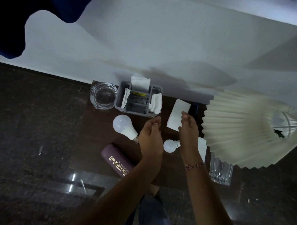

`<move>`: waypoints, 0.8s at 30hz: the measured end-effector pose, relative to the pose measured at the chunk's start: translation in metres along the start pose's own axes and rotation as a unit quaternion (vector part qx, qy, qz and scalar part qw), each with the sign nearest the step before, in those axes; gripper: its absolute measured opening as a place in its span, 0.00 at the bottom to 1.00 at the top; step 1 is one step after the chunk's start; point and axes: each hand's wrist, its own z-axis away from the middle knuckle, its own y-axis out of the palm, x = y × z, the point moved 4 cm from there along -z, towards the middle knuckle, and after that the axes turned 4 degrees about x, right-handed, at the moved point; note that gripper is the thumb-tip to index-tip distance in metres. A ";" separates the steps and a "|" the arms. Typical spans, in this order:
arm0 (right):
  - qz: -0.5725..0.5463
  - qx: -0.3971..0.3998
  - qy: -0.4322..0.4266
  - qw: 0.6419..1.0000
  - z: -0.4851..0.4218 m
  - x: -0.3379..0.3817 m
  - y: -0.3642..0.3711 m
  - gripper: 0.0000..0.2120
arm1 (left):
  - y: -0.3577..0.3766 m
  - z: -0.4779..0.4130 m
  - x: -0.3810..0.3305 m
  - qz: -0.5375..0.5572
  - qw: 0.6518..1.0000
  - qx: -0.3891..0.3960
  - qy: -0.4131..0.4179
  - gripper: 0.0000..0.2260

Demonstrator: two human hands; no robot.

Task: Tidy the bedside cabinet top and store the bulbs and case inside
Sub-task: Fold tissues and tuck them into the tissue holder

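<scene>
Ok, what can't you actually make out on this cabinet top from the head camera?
- Spectacle case: its right end is hidden under the left hand's forearm.
- Small bulb: its base is hidden behind the right hand.
- Glass tumbler: its top is covered by the lampshade.
- Cabinet's storage: not in view.
</scene>
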 end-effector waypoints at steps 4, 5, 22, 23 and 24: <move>0.025 0.030 0.041 0.998 -0.009 -0.017 0.001 0.18 | 0.021 -0.014 0.020 -0.069 0.988 0.099 -0.095 0.15; 0.026 0.045 0.050 0.997 -0.011 -0.019 0.002 0.18 | 0.026 -0.017 0.022 -0.083 0.983 0.123 -0.112 0.16; 0.266 0.072 -0.033 0.961 -0.032 -0.026 0.002 0.15 | 0.030 -0.046 0.019 -0.121 0.963 0.143 -0.192 0.19; 0.291 0.075 -0.030 0.953 -0.033 -0.027 0.003 0.14 | 0.033 -0.047 0.019 -0.113 0.963 0.145 -0.195 0.15; 0.317 0.078 -0.030 0.945 -0.034 -0.027 0.005 0.14 | 0.035 -0.048 0.018 -0.111 0.963 0.145 -0.196 0.11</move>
